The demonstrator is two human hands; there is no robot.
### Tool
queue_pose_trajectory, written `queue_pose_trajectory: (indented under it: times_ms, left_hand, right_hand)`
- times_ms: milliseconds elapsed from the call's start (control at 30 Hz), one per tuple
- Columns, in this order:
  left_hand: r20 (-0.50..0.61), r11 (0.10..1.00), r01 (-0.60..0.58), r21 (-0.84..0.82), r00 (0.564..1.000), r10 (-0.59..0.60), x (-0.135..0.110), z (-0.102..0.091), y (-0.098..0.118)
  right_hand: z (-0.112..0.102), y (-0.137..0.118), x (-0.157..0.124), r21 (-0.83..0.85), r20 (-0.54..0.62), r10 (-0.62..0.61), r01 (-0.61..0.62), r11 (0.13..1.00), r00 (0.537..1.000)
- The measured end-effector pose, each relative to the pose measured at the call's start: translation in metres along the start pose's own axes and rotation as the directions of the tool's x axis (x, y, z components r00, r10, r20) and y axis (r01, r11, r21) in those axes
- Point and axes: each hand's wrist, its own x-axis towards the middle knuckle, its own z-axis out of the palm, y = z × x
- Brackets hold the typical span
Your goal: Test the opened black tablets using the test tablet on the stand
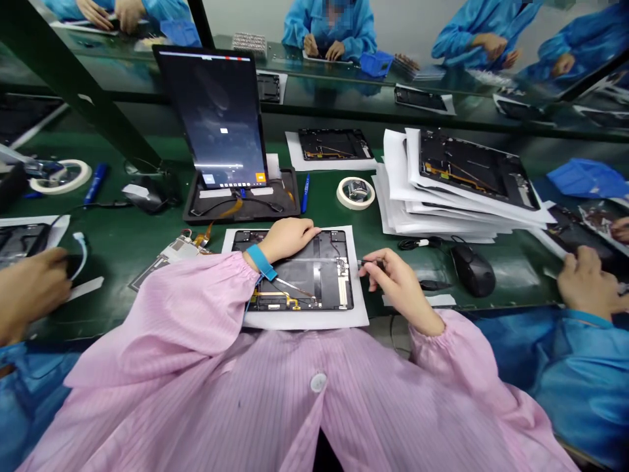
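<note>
The open black panel [299,276] lies flat on a white sheet [361,295] near the front edge of the green table [322,208], right in front of the person, with the sheet reaching down to that edge. The left hand [287,240] rests across the panel's upper part, fingers side by side towards its far edge; whether they grip anything cannot be told. The right hand [393,278] is just beyond the sheet's right side, thumb and forefinger pinched on a small dark piece [372,263] pointing at the panel's right edge. Bare green table runs between the sheet and a tape roll [356,205] behind it. Room to the right is narrowed by a black mouse [472,270], its bundled cable [423,244] and, further back, a tall stack of sheets and panels [442,213]. Beyond the left forearm, a black tray [287,196] with a lit tablet [213,124] standing at it closes off the far left, a blue pen [305,193] beside it. Loose parts [181,250] lie close to the left sleeve, and co-workers' hands work at both sides.
</note>
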Motion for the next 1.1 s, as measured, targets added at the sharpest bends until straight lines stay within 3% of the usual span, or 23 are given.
queue_pose_trajectory:
  times_ms: [100, 200, 533, 667, 767, 867, 933, 967, 1033, 1100]
  left_hand:
    - [0.003, 1.000, 0.011, 0.003, 1.000, -0.011, 0.000, -0.001, 0.001]
    - [0.004, 1.000, 0.016, 0.004, 1.000, -0.016, 0.000, 0.000, 0.001]
    - [-0.009, 1.000, 0.010, -0.006, 1.000, -0.010, 0.000, 0.002, -0.001]
    - [-0.019, 1.000, 0.007, -0.009, 1.000, -0.007, 0.000, 0.004, -0.001]
    - [-0.030, 1.000, 0.013, -0.012, 0.999, -0.014, 0.000, 0.005, -0.001]
    - [-0.035, 1.000, 0.017, -0.018, 0.999, -0.017, 0.001, 0.006, -0.002]
    - [-0.041, 1.000, 0.015, -0.025, 0.999, -0.016, 0.001, 0.006, -0.002]
    - [-0.044, 0.999, 0.016, -0.030, 0.999, -0.018, 0.001, 0.005, -0.002]
    - [-0.048, 0.999, 0.017, -0.041, 0.999, -0.019, 0.001, 0.005, -0.002]
    - [-0.049, 0.999, 0.014, -0.051, 0.999, -0.017, 0.000, 0.005, -0.002]
  right_hand:
    - [0.005, 0.007, 0.009, 0.295, 0.162, 0.140, -0.183, 0.938, 0.977]
    - [0.007, 0.011, 0.018, 0.391, 0.238, 0.191, -0.274, 0.879, 0.952]
    - [0.004, 0.004, 0.021, 0.415, 0.256, 0.204, -0.298, 0.859, 0.945]
    - [0.006, 0.006, 0.024, 0.377, 0.305, 0.190, -0.301, 0.876, 0.933]
    - [0.010, 0.010, 0.026, 0.329, 0.267, 0.164, -0.250, 0.911, 0.950]
    - [0.015, 0.009, 0.022, 0.134, 0.191, 0.132, -0.159, 0.978, 0.973]
    - [0.020, 0.003, 0.015, -0.158, 0.092, 0.077, -0.062, 0.985, 0.993]
    - [0.023, -0.001, 0.011, -0.337, 0.038, 0.023, -0.009, 0.941, 0.999]
    - [0.029, -0.007, 0.003, -0.646, -0.017, -0.112, 0.075, 0.759, 0.994]
    - [0.035, -0.010, -0.002, -0.806, 0.008, -0.216, 0.135, 0.577, 0.976]
